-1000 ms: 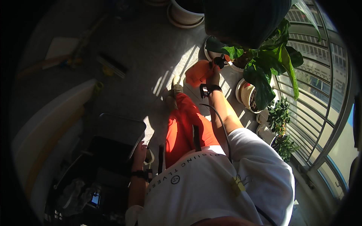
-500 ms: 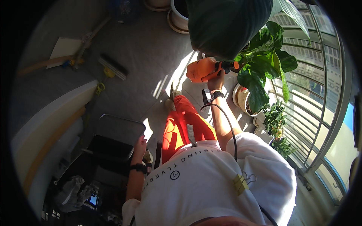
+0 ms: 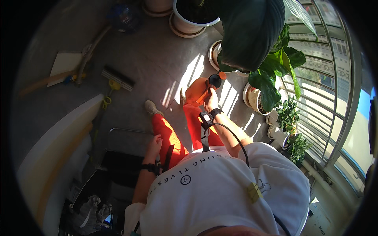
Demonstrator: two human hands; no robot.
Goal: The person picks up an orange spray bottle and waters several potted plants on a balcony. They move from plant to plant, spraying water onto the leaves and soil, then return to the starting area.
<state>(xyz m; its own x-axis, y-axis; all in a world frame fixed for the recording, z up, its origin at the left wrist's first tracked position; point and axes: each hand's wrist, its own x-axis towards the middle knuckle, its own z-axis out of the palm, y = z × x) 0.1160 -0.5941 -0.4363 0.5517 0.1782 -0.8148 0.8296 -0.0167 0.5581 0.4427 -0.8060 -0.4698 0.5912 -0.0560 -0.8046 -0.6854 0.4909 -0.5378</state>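
Note:
My right hand (image 3: 211,101) is wrapped round the neck of an orange spray bottle (image 3: 195,93) with a black head and an orange nozzle. The bottle is held off the floor in front of my legs, its nozzle toward the plants on the right. A large dark green leaf (image 3: 254,35) hangs just beyond it. Lower on the left, my left hand (image 3: 154,145) hangs beside my leg, fingers loosely apart, with nothing visible in it. Both wrists wear black straps.
White pots (image 3: 193,25) on saucers stand ahead, and leafy plants (image 3: 289,118) line the barred window (image 3: 334,98) on the right. A floor squeegee (image 3: 118,78) lies at left. A black chair (image 3: 122,163) is beside my left arm; a blue-tinted bottle (image 3: 125,17) stands far left.
My right hand has drawn the spray bottle back toward me and away from the leaves. My feet have moved apart, one stepping left. The left hand has shifted slightly right and up.

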